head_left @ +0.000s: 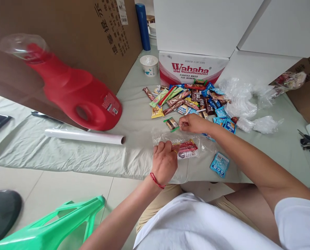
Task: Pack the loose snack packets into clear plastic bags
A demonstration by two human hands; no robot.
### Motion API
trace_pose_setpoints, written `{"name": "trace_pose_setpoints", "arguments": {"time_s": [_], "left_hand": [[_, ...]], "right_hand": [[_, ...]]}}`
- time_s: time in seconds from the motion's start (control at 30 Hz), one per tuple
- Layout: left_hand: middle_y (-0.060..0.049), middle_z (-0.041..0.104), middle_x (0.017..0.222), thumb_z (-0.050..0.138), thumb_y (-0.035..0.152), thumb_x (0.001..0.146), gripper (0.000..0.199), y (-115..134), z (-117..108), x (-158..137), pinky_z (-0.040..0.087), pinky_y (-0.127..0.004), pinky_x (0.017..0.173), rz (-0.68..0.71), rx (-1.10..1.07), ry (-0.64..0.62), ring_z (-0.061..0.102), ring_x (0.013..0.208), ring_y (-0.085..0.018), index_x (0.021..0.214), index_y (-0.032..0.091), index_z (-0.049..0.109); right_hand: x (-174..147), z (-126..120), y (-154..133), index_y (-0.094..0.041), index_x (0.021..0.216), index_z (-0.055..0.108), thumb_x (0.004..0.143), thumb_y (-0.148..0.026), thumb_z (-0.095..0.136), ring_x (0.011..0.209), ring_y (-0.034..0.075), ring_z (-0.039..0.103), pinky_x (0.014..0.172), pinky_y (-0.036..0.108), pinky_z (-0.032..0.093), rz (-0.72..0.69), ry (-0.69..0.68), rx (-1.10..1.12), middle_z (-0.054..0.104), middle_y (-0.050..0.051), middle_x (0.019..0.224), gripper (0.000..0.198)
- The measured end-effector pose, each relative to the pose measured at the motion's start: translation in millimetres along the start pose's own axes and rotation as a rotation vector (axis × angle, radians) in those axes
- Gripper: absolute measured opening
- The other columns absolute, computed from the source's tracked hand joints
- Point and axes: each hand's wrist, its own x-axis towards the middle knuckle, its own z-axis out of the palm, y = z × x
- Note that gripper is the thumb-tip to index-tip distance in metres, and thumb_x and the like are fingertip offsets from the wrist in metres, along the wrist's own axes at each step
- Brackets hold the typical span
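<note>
My left hand [165, 159] is closed on the edge of a clear plastic bag [157, 136] lying near the table's front edge. Inside the bag shows a red and white snack packet [188, 149]. Just beyond it, my right hand [194, 123] pinches the end of a small clear-wrapped biscuit packet [171, 123] with green edges. Behind my right hand spreads a pile of wrapped snacks [179, 99], with brown, green, yellow and blue wrappers. A light blue packet [219, 164] lies apart, below my right forearm.
Crumpled clear bags [239, 99] lie right of the pile. A Wahaha carton [191, 67] and paper cup [149, 66] stand behind. On the left are a red jug [84, 93], a white roll [84, 136] and a large cardboard box [74, 31]. A green stool [53, 225] stands below.
</note>
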Motion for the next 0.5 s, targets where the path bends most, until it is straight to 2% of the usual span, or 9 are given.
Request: {"name": "trace_pose_setpoints", "arguments": {"time_s": [0.1, 0.17, 0.23, 0.3, 0.37, 0.4, 0.47, 0.5], "left_hand": [[-0.012, 0.066, 0.090, 0.051, 0.017, 0.098, 0.034, -1, 4, -2, 0.041, -0.044, 0.074, 0.008, 0.005, -0.011, 0.056, 0.091, -0.030, 0.121, 0.025, 0.076], [-0.010, 0.066, 0.086, 0.052, 0.018, 0.099, 0.033, -4, 9, -3, 0.040, -0.042, 0.073, 0.021, -0.002, 0.015, 0.057, 0.089, -0.029, 0.121, 0.025, 0.075], [-0.009, 0.067, 0.082, 0.055, 0.017, 0.098, 0.028, -7, 16, -6, 0.039, -0.041, 0.071, 0.029, -0.019, 0.065, 0.058, 0.087, -0.028, 0.112, 0.024, 0.078], [-0.008, 0.069, 0.081, 0.056, 0.016, 0.097, 0.024, -12, 22, -9, 0.039, -0.040, 0.070, 0.042, -0.081, 0.128, 0.059, 0.084, -0.026, 0.099, 0.023, 0.078], [-0.007, 0.070, 0.080, 0.054, 0.017, 0.097, 0.025, -18, 27, -15, 0.041, -0.038, 0.071, 0.066, -0.232, 0.197, 0.060, 0.080, -0.024, 0.094, 0.022, 0.078], [-0.006, 0.071, 0.079, 0.053, 0.019, 0.098, 0.025, -22, 29, -19, 0.043, -0.037, 0.072, 0.073, -0.346, 0.224, 0.061, 0.078, -0.022, 0.095, 0.022, 0.078], [-0.004, 0.072, 0.079, 0.054, 0.024, 0.098, 0.024, -32, 30, -26, 0.048, -0.034, 0.075, -0.005, -0.607, 0.278, 0.063, 0.077, -0.019, 0.097, 0.022, 0.078], [-0.004, 0.072, 0.080, 0.055, 0.027, 0.097, 0.023, -37, 30, -28, 0.049, -0.032, 0.076, -0.114, -0.730, 0.320, 0.064, 0.076, -0.018, 0.097, 0.022, 0.077]], "right_hand": [[-32, 1, -12, -0.015, 0.109, 0.077, 0.092, -0.016, 0.058, 0.080, 0.019, 0.060, 0.073, 0.027, 0.040, -0.178, 0.040, -0.018, 0.071, 0.006, 0.085, 0.025], [-56, 10, -19, -0.017, 0.122, 0.075, 0.092, -0.012, 0.056, 0.087, 0.022, 0.060, 0.077, 0.029, 0.042, -0.287, 0.002, -0.036, 0.071, 0.007, 0.087, 0.035], [-75, 24, -22, -0.020, 0.136, 0.068, 0.094, -0.010, 0.054, 0.090, 0.023, 0.058, 0.079, 0.031, 0.044, -0.379, -0.051, -0.029, 0.073, 0.008, 0.091, 0.046], [-87, 39, -21, -0.021, 0.149, 0.058, 0.096, -0.009, 0.050, 0.092, 0.023, 0.057, 0.080, 0.033, 0.046, -0.446, -0.051, -0.022, 0.075, 0.010, 0.106, 0.055], [-92, 53, -18, -0.023, 0.156, 0.050, 0.098, -0.008, 0.047, 0.096, 0.023, 0.056, 0.084, 0.034, 0.047, -0.480, -0.010, -0.049, 0.072, 0.011, 0.124, 0.060], [-93, 59, -17, -0.023, 0.158, 0.048, 0.098, -0.008, 0.047, 0.097, 0.024, 0.055, 0.085, 0.035, 0.047, -0.487, 0.004, -0.080, 0.072, 0.012, 0.126, 0.061], [-93, 68, -17, -0.024, 0.156, 0.050, 0.099, -0.008, 0.048, 0.097, 0.025, 0.054, 0.085, 0.037, 0.045, -0.485, 0.007, -0.172, 0.073, 0.012, 0.117, 0.060], [-92, 72, -18, -0.026, 0.155, 0.053, 0.099, -0.009, 0.049, 0.097, 0.025, 0.053, 0.085, 0.037, 0.044, -0.474, 0.003, -0.223, 0.074, 0.011, 0.110, 0.058]]}}
